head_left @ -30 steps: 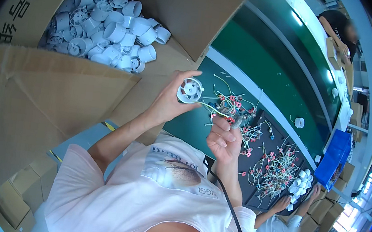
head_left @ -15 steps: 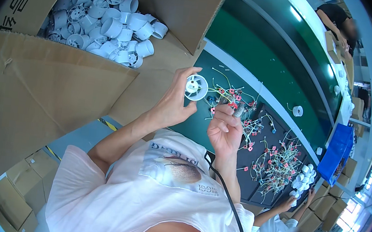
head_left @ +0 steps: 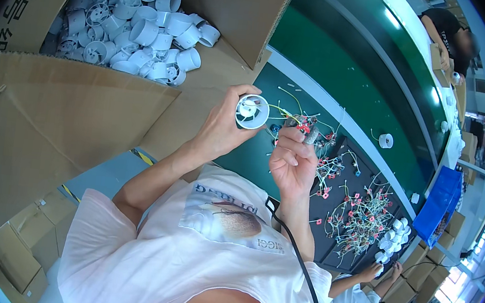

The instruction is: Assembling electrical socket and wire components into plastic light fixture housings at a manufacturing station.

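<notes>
My left hand (head_left: 219, 128) grips a white round plastic housing (head_left: 262, 121) by its side, with the open end and inner spokes facing up. Thin yellowish wires (head_left: 278, 109) run from inside it toward my right hand (head_left: 292, 163). The fingers of that hand are closed on a small red wired part (head_left: 303, 128), whose far end is partly hidden by the fingertips. A grey cover (head_left: 312, 136) wraps one right finger. Just beyond the right hand lies a loose group of red and dark wired parts (head_left: 329, 136) on the green work surface.
A large cardboard box (head_left: 75, 96) full of white housings (head_left: 143, 31) stands at the left. On the right, a dark tray (head_left: 338, 207) bears tangled wired parts (head_left: 368, 216). A green conveyor belt (head_left: 348, 68) runs behind, near a blue bin (head_left: 437, 203). Two other people work at the right.
My left hand has drawn the housing slightly left and tilted it, and the wires between the hands look more stretched. My right hand stays almost in place.
</notes>
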Available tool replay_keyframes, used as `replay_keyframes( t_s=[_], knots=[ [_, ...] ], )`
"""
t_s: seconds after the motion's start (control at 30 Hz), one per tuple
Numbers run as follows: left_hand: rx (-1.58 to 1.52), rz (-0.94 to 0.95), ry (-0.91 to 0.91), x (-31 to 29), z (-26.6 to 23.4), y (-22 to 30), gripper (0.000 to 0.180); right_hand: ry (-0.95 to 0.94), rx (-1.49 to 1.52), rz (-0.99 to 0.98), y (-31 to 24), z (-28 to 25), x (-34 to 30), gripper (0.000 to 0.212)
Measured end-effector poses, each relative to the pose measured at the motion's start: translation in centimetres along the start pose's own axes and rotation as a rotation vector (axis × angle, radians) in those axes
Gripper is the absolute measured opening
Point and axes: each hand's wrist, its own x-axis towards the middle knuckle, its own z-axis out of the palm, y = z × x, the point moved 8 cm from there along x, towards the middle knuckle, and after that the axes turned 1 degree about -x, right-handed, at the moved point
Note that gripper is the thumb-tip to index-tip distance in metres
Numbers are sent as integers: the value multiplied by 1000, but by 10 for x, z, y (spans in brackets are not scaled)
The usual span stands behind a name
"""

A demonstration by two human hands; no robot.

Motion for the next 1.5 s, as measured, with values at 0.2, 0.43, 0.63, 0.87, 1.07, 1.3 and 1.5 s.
replay_keyframes(
  t_s=[0.2,0.43,0.63,0.87,1.07,1.3,1.5],
  knots=[
    [80,87,-29,5,2,9,63,24,-158,-121,-13,-6,2,12],
    [132,237,-50,6,-4,24,63,90,-755,-310,-35,8,-5,24],
    [119,182,-210,12,-10,27,62,181,-1704,-162,-43,53,-10,27],
    [112,205,-282,11,-16,27,60,-179,-2497,-181,-21,111,3,29],
    [318,371,-240,9,-13,44,59,-212,-2628,-251,8,123,20,32],
    [65,3,-203,13,-5,32,62,-296,-2577,-388,18,95,26,34],
    [96,221,-124,7,-5,37,62,-199,-2612,-583,10,85,15,33]
  ],
)
